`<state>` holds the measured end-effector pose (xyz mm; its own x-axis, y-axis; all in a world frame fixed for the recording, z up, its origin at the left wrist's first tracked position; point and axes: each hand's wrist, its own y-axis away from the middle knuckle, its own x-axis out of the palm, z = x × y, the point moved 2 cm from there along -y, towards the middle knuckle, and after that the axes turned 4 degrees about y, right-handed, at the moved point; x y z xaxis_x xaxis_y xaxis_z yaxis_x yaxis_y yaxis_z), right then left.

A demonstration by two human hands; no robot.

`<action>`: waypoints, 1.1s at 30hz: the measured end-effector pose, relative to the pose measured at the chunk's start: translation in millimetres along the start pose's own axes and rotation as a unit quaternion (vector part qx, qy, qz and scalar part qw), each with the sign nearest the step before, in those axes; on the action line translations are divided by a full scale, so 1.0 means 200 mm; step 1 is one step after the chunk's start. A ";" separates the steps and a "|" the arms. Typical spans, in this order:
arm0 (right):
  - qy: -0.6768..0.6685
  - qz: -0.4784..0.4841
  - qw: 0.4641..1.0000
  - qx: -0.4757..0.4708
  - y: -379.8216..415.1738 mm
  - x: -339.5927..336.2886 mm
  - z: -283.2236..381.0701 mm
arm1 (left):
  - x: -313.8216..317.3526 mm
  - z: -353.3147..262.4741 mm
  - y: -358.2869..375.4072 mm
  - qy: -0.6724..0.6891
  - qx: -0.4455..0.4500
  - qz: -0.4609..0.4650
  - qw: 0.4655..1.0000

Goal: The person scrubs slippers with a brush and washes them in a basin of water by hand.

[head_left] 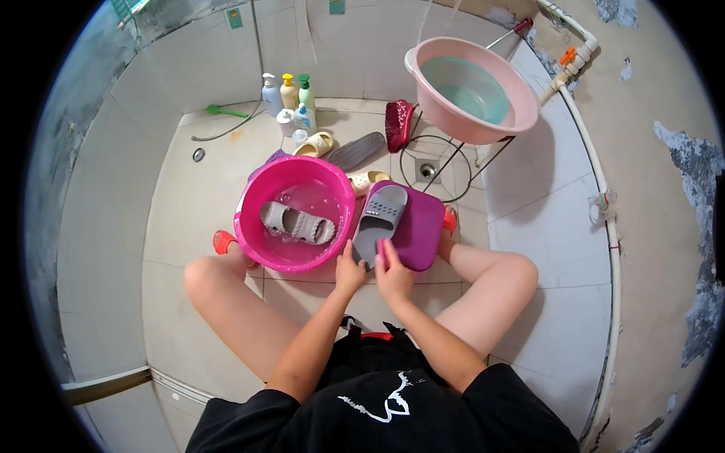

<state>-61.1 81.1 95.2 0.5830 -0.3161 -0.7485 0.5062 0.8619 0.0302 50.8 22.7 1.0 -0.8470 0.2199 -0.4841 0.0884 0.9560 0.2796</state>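
Note:
My left hand [350, 272] grips the heel end of a grey slide slipper [388, 205], which lies toe away from me on a purple stool [423, 230]. My right hand [394, 281] is closed around a small pink brush-like object [381, 248], held against the slipper's footbed near the heel. My fingers hide most of this object. Left of the stool, a bright pink basin [249, 253] holds shallow water with a few bubbles. A light grey sandal [308, 226] lies in that water.
Behind the basin lie cream clogs [314, 144], a dark grey insole-like piece [357, 151] and several pump bottles [289, 92]. A red-backed brush [399, 126] stands near a floor drain [427, 171]. A pale pink basin [521, 90] of water rests on a metal stand [453, 170].

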 end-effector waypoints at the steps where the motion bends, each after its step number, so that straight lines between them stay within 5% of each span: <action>1: 0.063 0.027 0.996 -0.060 0.02 0.03 -0.01 | 0.05 0.09 -0.03 0.106 0.018 -0.002 0.994; 4: 0.253 0.038 0.958 -0.130 -0.12 0.12 -0.07 | 0.04 0.03 0.03 0.266 -0.008 0.051 0.963; 5: 0.252 -0.045 0.952 -0.167 -0.22 0.14 -0.07 | 0.03 -0.02 0.05 0.304 -0.065 0.067 0.948; 8: 0.278 -0.004 0.956 -0.095 -0.45 0.16 -0.01 | 0.08 -0.05 0.06 0.353 -0.019 0.024 0.935; 14: 0.257 0.099 0.956 -0.103 -0.05 0.12 -0.01 | 0.06 -0.05 0.01 0.331 -0.022 0.021 0.943; 18: 0.288 0.050 0.952 -0.090 -0.30 0.11 0.07 | 0.12 -0.06 0.00 0.336 -0.026 0.057 0.940; 21: 0.303 0.088 0.949 -0.006 -0.64 0.14 0.19 | 0.12 -0.15 0.04 0.263 0.064 -0.005 0.963; 22: 0.275 0.104 0.955 0.025 -0.67 0.15 0.23 | 0.05 -0.22 0.06 0.216 0.099 -0.046 0.970; 24: 0.236 0.123 0.964 0.016 -0.57 0.14 0.25 | 0.04 -0.19 0.03 0.248 0.002 0.015 0.969; 26: 0.158 0.117 0.979 -0.046 -0.39 0.14 0.14 | 0.10 -0.14 0.01 0.248 0.100 -0.083 0.960; 28: 0.160 0.174 0.972 0.003 -0.22 0.06 0.13 | 0.07 -0.17 0.03 0.246 0.096 -0.082 0.961; 33: 0.261 0.126 0.957 0.010 -0.60 0.10 0.10 | 0.01 -0.31 0.14 0.161 0.143 -0.010 0.977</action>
<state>-96.8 -36.1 89.3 0.2943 0.1471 -0.9443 0.4064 0.8751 0.2630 18.4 37.8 59.4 -0.9668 0.1718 -0.1893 0.1735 0.9848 0.0074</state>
